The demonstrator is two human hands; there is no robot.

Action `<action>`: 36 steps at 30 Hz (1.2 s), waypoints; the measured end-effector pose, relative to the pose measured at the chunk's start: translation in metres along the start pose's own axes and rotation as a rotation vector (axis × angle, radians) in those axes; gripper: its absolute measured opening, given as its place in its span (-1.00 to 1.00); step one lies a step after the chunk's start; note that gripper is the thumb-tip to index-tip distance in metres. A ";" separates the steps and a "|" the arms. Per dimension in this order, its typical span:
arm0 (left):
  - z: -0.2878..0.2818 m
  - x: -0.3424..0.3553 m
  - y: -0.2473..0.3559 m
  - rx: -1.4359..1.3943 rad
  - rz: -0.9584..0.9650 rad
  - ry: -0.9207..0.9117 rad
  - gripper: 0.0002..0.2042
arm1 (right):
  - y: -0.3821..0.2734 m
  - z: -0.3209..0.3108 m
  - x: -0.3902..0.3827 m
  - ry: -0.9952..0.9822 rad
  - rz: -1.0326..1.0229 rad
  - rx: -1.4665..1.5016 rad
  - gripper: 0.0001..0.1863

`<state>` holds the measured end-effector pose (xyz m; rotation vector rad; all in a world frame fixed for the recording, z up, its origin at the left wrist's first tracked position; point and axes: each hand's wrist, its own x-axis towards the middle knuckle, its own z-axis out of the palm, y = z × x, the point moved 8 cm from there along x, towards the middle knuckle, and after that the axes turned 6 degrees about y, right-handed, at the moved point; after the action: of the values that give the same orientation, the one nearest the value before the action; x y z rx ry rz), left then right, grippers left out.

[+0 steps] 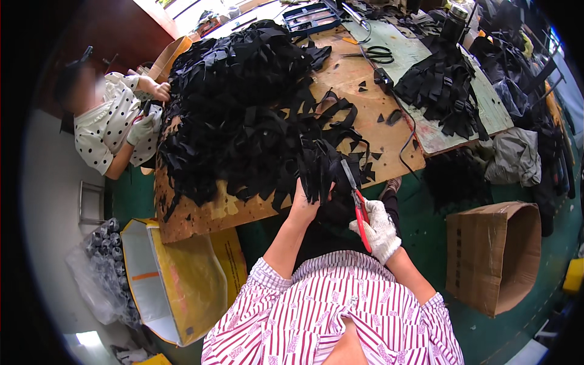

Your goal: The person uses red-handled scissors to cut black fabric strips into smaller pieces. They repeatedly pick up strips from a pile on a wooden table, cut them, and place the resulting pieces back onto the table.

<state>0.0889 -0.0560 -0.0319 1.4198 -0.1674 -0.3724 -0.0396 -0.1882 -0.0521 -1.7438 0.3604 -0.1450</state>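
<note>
Noted at far left: co-worker in a white, black-dotted top. Below the table edge: open yellow-and-white bag, perhaps placed for easy reach. Heaped on the brown wooden table: mound of flat black fabric straps, apparently kept central for both workers. At the near edge: bare left hand, clasping a loose bundle of black straps, presumably to gather ends. Just beside: red-handled narrow metal tool, gripped in white-knit-gloved right hand, perhaps gloved for protection. At right, on the floor: brown cardboard box, dark side printing too blurred to read. No brand identified.
</note>
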 end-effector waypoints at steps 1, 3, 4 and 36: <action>0.000 0.000 0.002 -0.006 0.005 -0.015 -0.85 | -0.005 -0.002 0.001 0.011 -0.064 -0.060 -0.39; 0.003 -0.002 0.003 0.033 0.015 -0.045 -0.83 | -0.017 -0.007 0.004 0.038 -0.188 -0.184 -0.41; 0.005 -0.006 0.003 0.078 0.022 -0.057 -0.81 | -0.018 -0.007 0.006 0.032 -0.168 -0.191 -0.42; -0.063 -0.012 0.015 -0.463 -0.172 0.102 -0.65 | 0.001 -0.030 0.026 0.188 0.262 0.357 -0.50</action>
<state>0.1012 0.0087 -0.0258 0.9935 0.1202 -0.4462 -0.0238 -0.2243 -0.0496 -1.3207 0.6551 -0.1727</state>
